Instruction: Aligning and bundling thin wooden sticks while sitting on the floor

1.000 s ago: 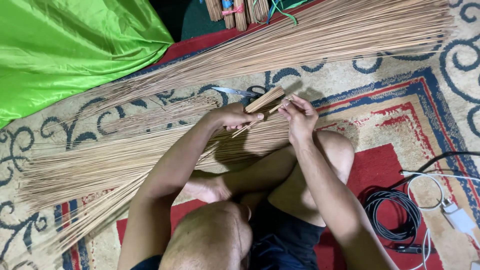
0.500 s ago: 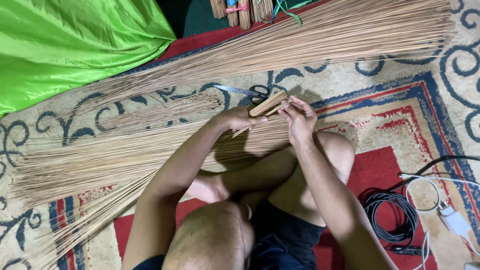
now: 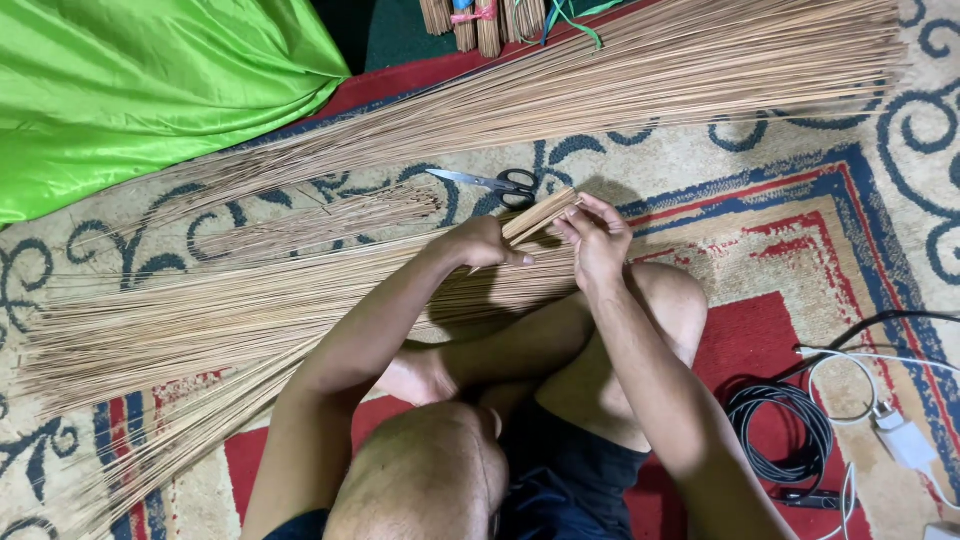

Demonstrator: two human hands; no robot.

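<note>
Stick bundle [image 3: 538,212]: gripped in closed left hand [image 3: 482,243]; right hand [image 3: 597,240] pinched its end; scissors [image 3: 493,183] lay just beyond on carpet [image 3: 760,190].

Floor fully covered by a beige patterned carpet [image 3: 760,170] with navy scrollwork and red border bands. Shiny bright-green fabric sheet [image 3: 140,90] bunched at 10 o'clock. Dark green floor patch [image 3: 395,35] at 12. Coiled black cable [image 3: 790,430] and white charger with cord [image 3: 905,440] at 4. Lighting even, from above.
</note>
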